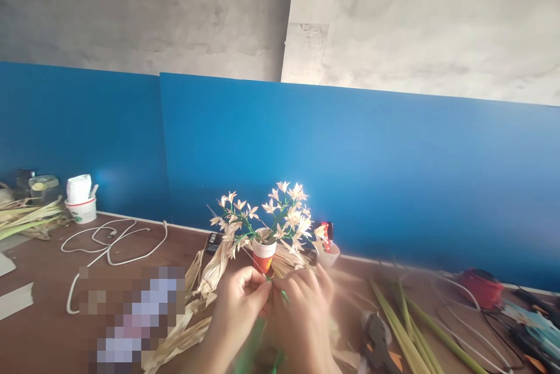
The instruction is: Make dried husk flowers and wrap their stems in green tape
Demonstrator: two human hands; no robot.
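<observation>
My left hand is closed, thumb and forefinger pinching a thin green strip. Close beside it, my right hand is also closed, its fingers bent around the same green piece; my knuckles cover most of it. Blurred green material hangs below, between my wrists. Just beyond my fingertips stands a stack of red-and-white paper cups. Cream star-shaped flowers on green stems spread out of the cups. Dry corn husks lie around the cups and to the left of my left hand.
A white cable loops across the brown table at left, near a white tub. At right lie a dark glue gun-like tool, long green leaves and a red object. A blue partition borders the back.
</observation>
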